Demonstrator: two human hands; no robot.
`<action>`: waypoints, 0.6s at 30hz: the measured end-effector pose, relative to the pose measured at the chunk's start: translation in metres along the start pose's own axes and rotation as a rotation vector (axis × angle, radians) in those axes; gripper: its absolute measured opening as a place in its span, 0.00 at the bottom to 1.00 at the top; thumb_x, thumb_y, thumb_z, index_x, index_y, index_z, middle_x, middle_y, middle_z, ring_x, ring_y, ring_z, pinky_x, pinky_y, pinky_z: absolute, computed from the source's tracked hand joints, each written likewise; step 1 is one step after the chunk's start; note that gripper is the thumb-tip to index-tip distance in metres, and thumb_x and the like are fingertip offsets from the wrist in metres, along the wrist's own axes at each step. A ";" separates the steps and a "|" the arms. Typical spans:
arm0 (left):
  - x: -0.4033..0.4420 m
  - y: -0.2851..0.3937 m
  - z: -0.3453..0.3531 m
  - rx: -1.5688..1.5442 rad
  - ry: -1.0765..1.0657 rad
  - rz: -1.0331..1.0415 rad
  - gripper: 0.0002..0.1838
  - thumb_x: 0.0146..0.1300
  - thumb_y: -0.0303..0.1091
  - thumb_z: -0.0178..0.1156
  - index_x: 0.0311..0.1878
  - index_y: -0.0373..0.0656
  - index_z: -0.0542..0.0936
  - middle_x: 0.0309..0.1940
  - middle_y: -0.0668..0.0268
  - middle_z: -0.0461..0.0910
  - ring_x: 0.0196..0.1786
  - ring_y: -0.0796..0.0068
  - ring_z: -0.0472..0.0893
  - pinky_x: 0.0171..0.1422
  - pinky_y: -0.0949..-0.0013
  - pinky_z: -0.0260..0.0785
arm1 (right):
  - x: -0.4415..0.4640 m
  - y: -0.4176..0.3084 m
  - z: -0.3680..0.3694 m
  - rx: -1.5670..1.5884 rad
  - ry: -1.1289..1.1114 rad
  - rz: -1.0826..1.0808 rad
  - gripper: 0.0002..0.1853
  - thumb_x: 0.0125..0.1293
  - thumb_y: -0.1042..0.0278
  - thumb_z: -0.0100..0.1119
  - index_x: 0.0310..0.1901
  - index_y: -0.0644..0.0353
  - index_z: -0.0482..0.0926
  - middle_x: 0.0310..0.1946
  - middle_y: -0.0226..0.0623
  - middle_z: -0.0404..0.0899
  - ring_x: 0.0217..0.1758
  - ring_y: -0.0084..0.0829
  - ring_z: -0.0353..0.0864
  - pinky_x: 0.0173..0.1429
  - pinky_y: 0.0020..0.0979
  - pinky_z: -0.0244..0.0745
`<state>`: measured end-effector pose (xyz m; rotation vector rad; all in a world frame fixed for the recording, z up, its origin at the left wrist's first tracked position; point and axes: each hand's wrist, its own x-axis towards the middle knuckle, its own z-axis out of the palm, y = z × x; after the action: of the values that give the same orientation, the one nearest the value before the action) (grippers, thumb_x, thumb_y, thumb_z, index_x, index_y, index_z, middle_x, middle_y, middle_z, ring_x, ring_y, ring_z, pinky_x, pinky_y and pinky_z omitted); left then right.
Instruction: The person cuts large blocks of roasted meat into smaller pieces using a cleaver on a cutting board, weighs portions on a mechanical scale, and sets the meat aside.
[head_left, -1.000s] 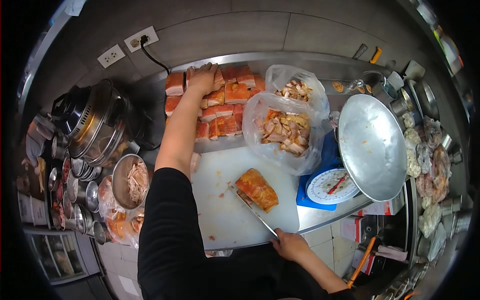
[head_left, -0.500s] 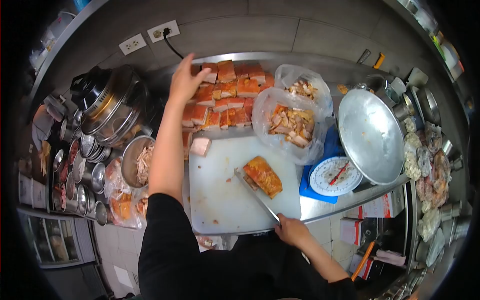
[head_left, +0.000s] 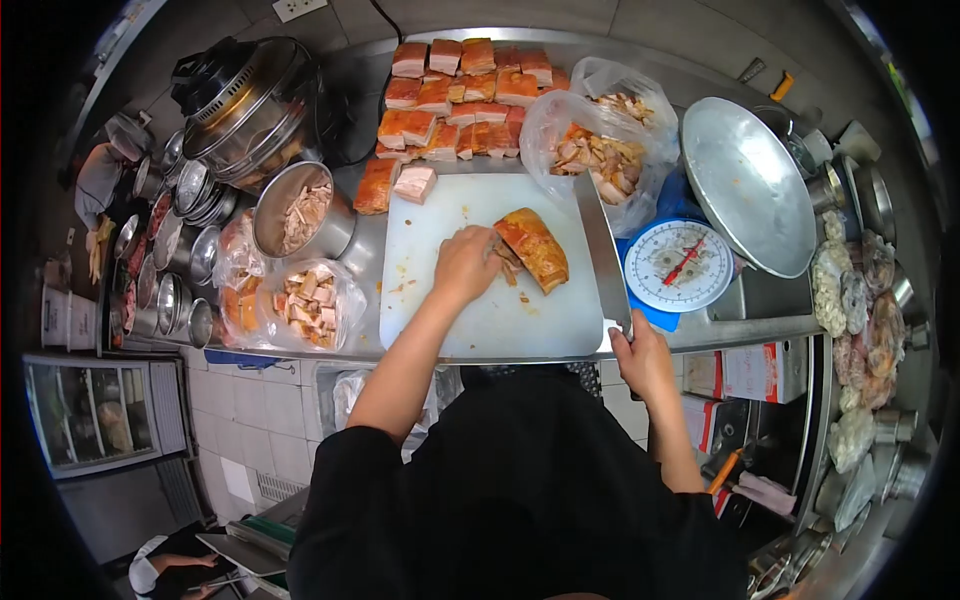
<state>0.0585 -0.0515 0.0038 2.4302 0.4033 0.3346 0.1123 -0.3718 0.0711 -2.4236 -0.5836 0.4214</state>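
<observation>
A browned slab of roast pork [head_left: 532, 250] lies on the white cutting board [head_left: 430, 335], with loose brown meat bits [head_left: 509, 266] at its left end. My left hand [head_left: 466, 265] is over the board, its bent fingertips at those bits and close against the slab; what is under the fingers is hidden. My right hand [head_left: 643, 352] is closed round the handle of a broad-bladed knife [head_left: 597, 240]. The blade points away from me along the board's right side. A pale cut block of pork [head_left: 415, 184] sits at the board's far left corner.
Rows of crisp-skinned pork blocks [head_left: 460, 100] lie behind the board. A plastic bag of chopped meat [head_left: 600, 165] and a dial scale [head_left: 678, 266] with a metal pan [head_left: 745, 185] stand right. Left are a pot of shredded meat [head_left: 305, 215] and another meat bag [head_left: 312, 305].
My left hand has come down from the pork rows to the slab on the board. The knife has moved from the slab's left side to the board's right edge. The view has tilted down.
</observation>
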 end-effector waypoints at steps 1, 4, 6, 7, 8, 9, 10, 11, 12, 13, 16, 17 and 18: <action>0.001 0.012 0.005 0.119 -0.144 -0.182 0.27 0.61 0.40 0.67 0.62 0.40 0.80 0.62 0.56 0.79 0.70 0.56 0.75 0.78 0.46 0.59 | 0.000 0.007 -0.001 -0.008 -0.003 0.015 0.16 0.71 0.60 0.62 0.51 0.63 0.76 0.27 0.59 0.82 0.36 0.63 0.84 0.42 0.57 0.76; -0.018 0.014 0.047 0.246 0.097 -0.063 0.39 0.58 0.47 0.69 0.70 0.36 0.71 0.70 0.52 0.72 0.78 0.53 0.65 0.84 0.38 0.43 | -0.007 0.022 -0.001 0.000 -0.118 0.107 0.15 0.71 0.59 0.63 0.47 0.64 0.75 0.27 0.59 0.82 0.37 0.64 0.84 0.43 0.57 0.76; -0.017 0.009 0.066 0.186 0.054 -0.095 0.47 0.59 0.51 0.69 0.75 0.32 0.64 0.76 0.50 0.64 0.83 0.50 0.55 0.85 0.35 0.35 | -0.013 0.033 0.005 0.043 -0.131 0.133 0.16 0.71 0.58 0.63 0.44 0.64 0.73 0.27 0.59 0.82 0.37 0.65 0.83 0.43 0.57 0.76; -0.016 0.008 0.072 0.187 0.082 -0.084 0.48 0.59 0.52 0.69 0.75 0.33 0.64 0.76 0.50 0.63 0.83 0.50 0.55 0.85 0.35 0.35 | -0.015 0.035 0.006 0.060 -0.136 0.138 0.16 0.71 0.58 0.63 0.45 0.63 0.74 0.27 0.59 0.82 0.36 0.65 0.83 0.42 0.57 0.75; -0.013 0.006 0.078 0.188 0.111 -0.074 0.48 0.60 0.54 0.69 0.76 0.34 0.64 0.77 0.50 0.63 0.83 0.50 0.55 0.85 0.35 0.36 | -0.017 0.037 0.008 0.077 -0.141 0.144 0.16 0.70 0.57 0.63 0.46 0.63 0.74 0.26 0.59 0.82 0.36 0.64 0.83 0.41 0.57 0.75; -0.009 0.004 0.083 0.191 0.111 -0.080 0.48 0.60 0.54 0.69 0.76 0.34 0.64 0.77 0.50 0.63 0.83 0.50 0.55 0.85 0.35 0.36 | -0.018 0.043 0.012 0.078 -0.147 0.142 0.16 0.70 0.57 0.63 0.46 0.63 0.74 0.26 0.59 0.82 0.36 0.64 0.83 0.41 0.57 0.75; -0.001 0.004 0.086 0.216 0.107 -0.049 0.49 0.61 0.56 0.69 0.76 0.34 0.63 0.78 0.50 0.61 0.84 0.50 0.54 0.85 0.35 0.35 | -0.018 0.051 0.017 0.064 -0.116 0.078 0.16 0.72 0.57 0.62 0.48 0.63 0.74 0.21 0.51 0.79 0.26 0.49 0.81 0.33 0.48 0.73; 0.006 0.000 0.087 0.241 0.105 -0.017 0.49 0.62 0.58 0.68 0.76 0.34 0.63 0.79 0.50 0.60 0.84 0.50 0.53 0.85 0.35 0.34 | -0.018 0.056 0.020 0.050 -0.083 0.013 0.16 0.74 0.57 0.61 0.49 0.63 0.73 0.16 0.43 0.77 0.15 0.34 0.79 0.24 0.40 0.71; 0.012 0.001 0.082 0.241 0.107 -0.022 0.49 0.62 0.58 0.68 0.76 0.34 0.63 0.79 0.50 0.60 0.84 0.50 0.53 0.85 0.35 0.34 | -0.018 0.053 0.020 0.049 -0.088 0.011 0.16 0.74 0.57 0.61 0.49 0.63 0.73 0.16 0.43 0.77 0.15 0.34 0.79 0.24 0.40 0.71; 0.018 0.003 0.077 0.272 0.069 0.007 0.48 0.64 0.59 0.66 0.76 0.34 0.65 0.79 0.49 0.60 0.84 0.49 0.54 0.85 0.36 0.34 | -0.019 0.047 0.016 0.048 -0.094 0.014 0.17 0.74 0.57 0.61 0.50 0.63 0.73 0.16 0.44 0.77 0.17 0.38 0.80 0.25 0.41 0.72; 0.035 -0.017 0.061 0.309 0.108 -0.054 0.43 0.68 0.61 0.61 0.74 0.35 0.69 0.79 0.48 0.60 0.84 0.48 0.54 0.86 0.41 0.35 | -0.025 0.025 0.000 -0.044 -0.114 -0.039 0.18 0.74 0.56 0.61 0.52 0.63 0.74 0.19 0.47 0.80 0.23 0.49 0.83 0.31 0.46 0.75; 0.039 -0.031 0.056 0.318 0.181 -0.141 0.41 0.71 0.61 0.59 0.73 0.35 0.71 0.79 0.47 0.61 0.83 0.47 0.54 0.87 0.44 0.36 | -0.028 0.020 -0.003 -0.129 -0.124 -0.091 0.18 0.73 0.55 0.61 0.52 0.63 0.74 0.22 0.50 0.82 0.28 0.55 0.85 0.35 0.49 0.76; 0.036 -0.048 0.056 0.315 0.175 -0.137 0.41 0.71 0.61 0.59 0.73 0.35 0.71 0.79 0.47 0.61 0.83 0.47 0.54 0.87 0.44 0.36 | -0.027 0.015 -0.002 -0.130 -0.123 -0.083 0.18 0.73 0.55 0.61 0.52 0.63 0.74 0.22 0.50 0.82 0.28 0.55 0.85 0.35 0.49 0.76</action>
<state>0.1010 -0.0336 -0.0639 2.6677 0.7455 0.4540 0.0946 -0.3973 0.0677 -2.4982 -0.7847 0.5147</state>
